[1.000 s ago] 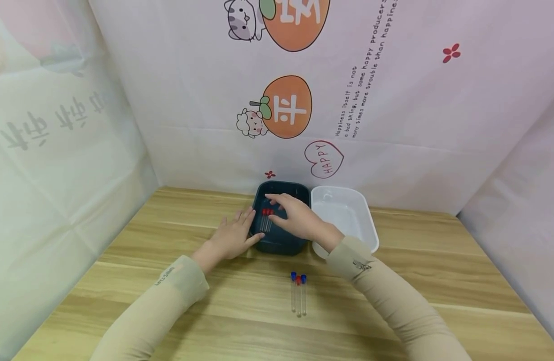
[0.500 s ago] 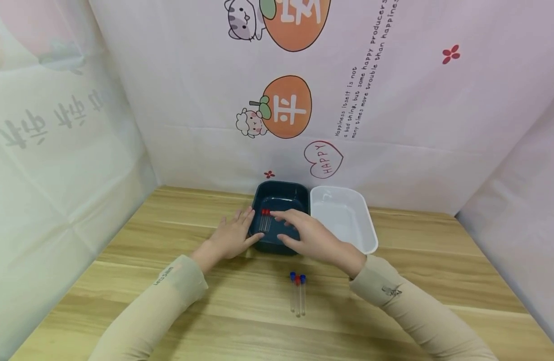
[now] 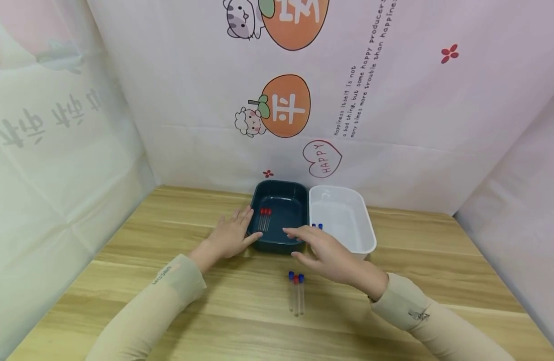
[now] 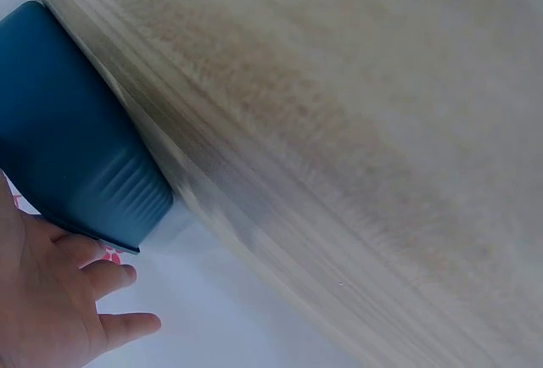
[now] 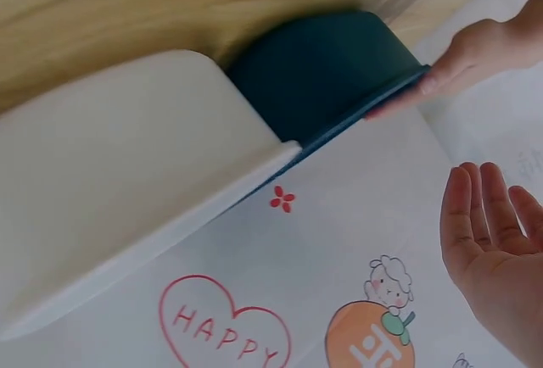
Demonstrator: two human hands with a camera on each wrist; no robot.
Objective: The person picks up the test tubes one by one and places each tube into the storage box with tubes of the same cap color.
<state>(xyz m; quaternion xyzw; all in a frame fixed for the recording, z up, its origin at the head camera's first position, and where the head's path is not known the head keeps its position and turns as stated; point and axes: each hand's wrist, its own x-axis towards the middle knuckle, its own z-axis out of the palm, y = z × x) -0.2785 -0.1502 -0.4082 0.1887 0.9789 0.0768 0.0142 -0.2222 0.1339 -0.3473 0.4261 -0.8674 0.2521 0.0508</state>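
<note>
Several red-capped tubes (image 3: 264, 219) lie side by side in the left part of the dark blue tray (image 3: 283, 245). My left hand (image 3: 227, 236) rests with spread, straight fingers against that tray's left rim, also seen in the left wrist view, where the hand (image 4: 51, 300) touches the tray (image 4: 76, 131). Above the front right corner of the dark tray hovers my right hand (image 3: 328, 253), fingers relaxed and holding nothing. Blue caps (image 3: 320, 226) show in the white tray (image 3: 369, 225), partly hidden by that hand. On the table, two blue-capped tubes (image 3: 301, 296) flank a red-capped one (image 3: 296, 296).
Both trays stand side by side near the back of the wooden table (image 3: 191, 321), below a printed cloth wall (image 3: 394, 170). The right wrist view shows the white tray (image 5: 136, 156) beside the dark one (image 5: 322, 80).
My right hand has drawn back from over the dark tray toward the front right, uncovering the red-capped tubes and blue caps in the white tray. My left hand has stayed at the rim.
</note>
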